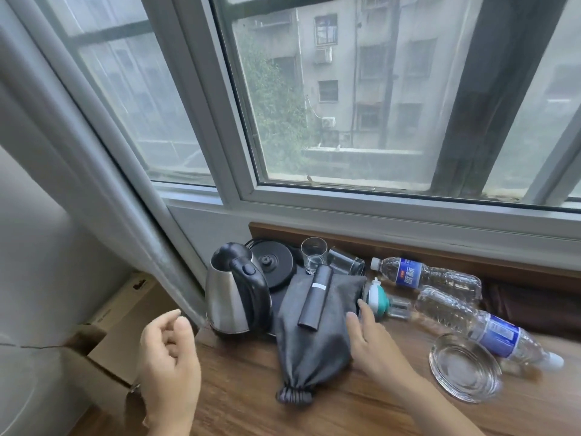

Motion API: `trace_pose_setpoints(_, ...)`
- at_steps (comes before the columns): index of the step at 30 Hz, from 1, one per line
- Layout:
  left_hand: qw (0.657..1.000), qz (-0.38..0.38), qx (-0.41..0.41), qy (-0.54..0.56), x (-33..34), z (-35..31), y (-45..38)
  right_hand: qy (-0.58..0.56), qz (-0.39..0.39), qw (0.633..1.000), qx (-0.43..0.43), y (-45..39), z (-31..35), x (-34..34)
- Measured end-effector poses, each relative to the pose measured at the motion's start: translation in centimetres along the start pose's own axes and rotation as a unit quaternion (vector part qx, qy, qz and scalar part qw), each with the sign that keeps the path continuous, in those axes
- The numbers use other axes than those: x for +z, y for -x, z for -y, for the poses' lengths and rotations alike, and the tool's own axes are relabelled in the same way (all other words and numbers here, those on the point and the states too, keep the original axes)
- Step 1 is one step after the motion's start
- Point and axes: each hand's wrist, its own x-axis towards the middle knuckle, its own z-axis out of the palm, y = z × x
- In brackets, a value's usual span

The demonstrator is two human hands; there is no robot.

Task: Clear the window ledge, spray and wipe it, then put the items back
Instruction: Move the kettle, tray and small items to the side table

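A steel kettle (231,297) with a black handle stands at the left end of the wooden window ledge (371,404), in front of its round black base (273,262). A grey drawstring bag (311,338) lies beside it with a black cylinder (316,298) on top. A spray bottle (382,302) with a teal and white head lies to the right of the bag. My right hand (371,344) reaches with straight fingers to the bag's right edge, its fingertips close to the spray head. My left hand (169,360) hovers left of the kettle, fingers loosely curled, holding nothing.
Two small glasses (314,254) stand behind the bag, one on its side. Two water bottles (427,275) lie on the ledge at the right, with a glass ashtray (465,368) in front. A cardboard box (103,341) sits below the ledge's left end. The window frame (377,196) runs behind.
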Motion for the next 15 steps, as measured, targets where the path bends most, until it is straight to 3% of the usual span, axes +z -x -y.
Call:
trace_pose_setpoints(3,0.995,0.072,-0.06,0.024,0.8,5.9,-5.6,-0.002,0.001,1.0,0.017,-1.4,1.0,1.2)
trace_pose_setpoints(5,0.982,0.159,-0.098,0.027,2.3,8.7,-9.0,-0.007,-0.016,0.999,0.033,-2.2,1.6,1.8)
trace_pose_setpoints(10,0.892,0.429,-0.13,0.057,7.2,9.9,-15.4,-0.021,-0.078,0.995,0.062,-4.1,2.6,2.5)
trace_pose_setpoints(15,0.815,0.55,-0.113,0.147,9.3,7.9,-16.8,0.034,-0.112,0.99,0.073,-5.2,3.2,3.4)
